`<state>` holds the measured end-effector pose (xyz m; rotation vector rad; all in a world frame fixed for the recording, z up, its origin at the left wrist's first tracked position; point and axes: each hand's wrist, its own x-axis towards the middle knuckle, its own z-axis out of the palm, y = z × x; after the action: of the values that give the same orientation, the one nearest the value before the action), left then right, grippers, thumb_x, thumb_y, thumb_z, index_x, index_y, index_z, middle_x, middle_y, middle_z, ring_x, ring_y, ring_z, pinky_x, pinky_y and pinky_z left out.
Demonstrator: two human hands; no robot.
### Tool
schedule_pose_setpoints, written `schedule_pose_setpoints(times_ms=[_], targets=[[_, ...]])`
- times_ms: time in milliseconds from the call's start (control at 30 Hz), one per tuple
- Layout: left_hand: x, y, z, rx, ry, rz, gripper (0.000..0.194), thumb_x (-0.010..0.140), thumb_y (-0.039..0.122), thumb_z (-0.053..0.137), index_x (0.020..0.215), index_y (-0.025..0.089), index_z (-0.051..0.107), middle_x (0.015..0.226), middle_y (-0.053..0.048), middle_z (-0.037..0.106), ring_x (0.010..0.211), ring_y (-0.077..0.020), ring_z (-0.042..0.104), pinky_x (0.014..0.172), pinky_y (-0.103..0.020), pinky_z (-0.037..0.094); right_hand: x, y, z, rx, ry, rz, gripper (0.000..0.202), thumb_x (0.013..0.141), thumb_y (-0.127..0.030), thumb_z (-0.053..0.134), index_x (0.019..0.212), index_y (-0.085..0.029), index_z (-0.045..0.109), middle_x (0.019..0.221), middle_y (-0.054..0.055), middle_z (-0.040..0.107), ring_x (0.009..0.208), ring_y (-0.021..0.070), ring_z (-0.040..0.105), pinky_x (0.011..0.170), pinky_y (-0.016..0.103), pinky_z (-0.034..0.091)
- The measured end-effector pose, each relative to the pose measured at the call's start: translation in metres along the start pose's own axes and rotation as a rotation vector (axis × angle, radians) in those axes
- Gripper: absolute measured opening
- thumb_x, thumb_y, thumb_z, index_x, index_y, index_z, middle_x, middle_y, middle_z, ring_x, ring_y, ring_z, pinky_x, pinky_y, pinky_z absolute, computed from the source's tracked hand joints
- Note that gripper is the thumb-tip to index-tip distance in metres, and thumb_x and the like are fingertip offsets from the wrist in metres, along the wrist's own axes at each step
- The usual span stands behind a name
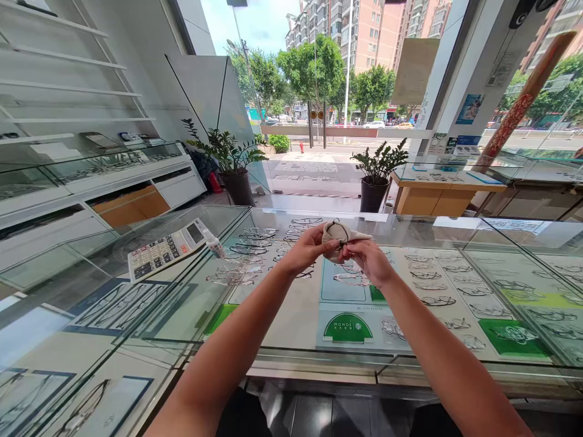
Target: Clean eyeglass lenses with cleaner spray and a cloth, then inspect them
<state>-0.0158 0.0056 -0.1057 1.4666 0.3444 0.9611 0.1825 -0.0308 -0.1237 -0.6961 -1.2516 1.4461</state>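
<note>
Left hand (314, 246) is clamped on the left side of a cloth pouch (336, 234); right hand (371, 260) pinches its near right edge. Below the pouch stands the glass desk (277, 358); left of it, a bottle (214, 245) and calculator (167, 250). Judged step: handling the pouch's mouth; next move calls for steady two-handed grip.
</note>
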Motion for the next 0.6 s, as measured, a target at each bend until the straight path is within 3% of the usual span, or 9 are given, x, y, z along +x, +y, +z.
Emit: schedule_pose_setpoints(times_ms=[167, 300, 433, 600], targets=[[0.001, -0.007, 0.013, 0.016, 0.112, 0.062, 0.042, 0.089, 0.052, 0.086, 0.092, 0.015, 0.065, 0.064, -0.002, 0.070, 0.050, -0.0126, 0.061, 0.050, -0.023, 0.046, -0.001, 0.011, 0.006, -0.027, -0.010, -0.022, 0.018, 0.081, -0.038, 0.080, 0.076, -0.020, 0.080, 0.080, 0.006, 0.074, 0.082, 0.0208, 0.059, 0.084, 0.038, 0.047], [0.003, -0.012, 0.014, 0.079, 0.214, 0.104, 0.051, 0.097, 0.064, 0.073, 0.083, 0.016, 0.063, 0.056, -0.001, 0.065, 0.042, -0.0113, 0.056, 0.044, -0.022, 0.040, -0.002, 0.014, 0.008, -0.075, -0.040, -0.039, 0.020, 0.084, -0.040, 0.080, 0.077, -0.021, 0.080, 0.080, 0.005, 0.073, 0.083, 0.0213, 0.059, 0.083, 0.038, 0.045], [0.007, -0.017, 0.009, 0.036, 0.247, 0.097, 0.058, 0.093, 0.072, 0.071, 0.079, 0.016, 0.065, 0.057, 0.000, 0.063, 0.048, -0.0119, 0.056, 0.050, -0.024, 0.044, -0.002, 0.007, 0.005, -0.103, -0.027, -0.058, 0.022, 0.086, -0.042, 0.078, 0.082, -0.021, 0.083, 0.087, 0.007, 0.077, 0.085, 0.0216, 0.059, 0.085, 0.039, 0.046], [0.013, -0.025, 0.000, 0.025, 0.339, 0.115, 0.058, 0.090, 0.072, 0.076, 0.093, 0.014, 0.074, 0.079, -0.003, 0.072, 0.070, -0.0136, 0.061, 0.069, -0.027, 0.052, -0.002, -0.011, -0.004, -0.019, 0.070, -0.151, 0.016, 0.084, -0.035, 0.075, 0.075, -0.024, 0.081, 0.091, 0.008, 0.075, 0.093, 0.0237, 0.062, 0.082, 0.037, 0.046]])
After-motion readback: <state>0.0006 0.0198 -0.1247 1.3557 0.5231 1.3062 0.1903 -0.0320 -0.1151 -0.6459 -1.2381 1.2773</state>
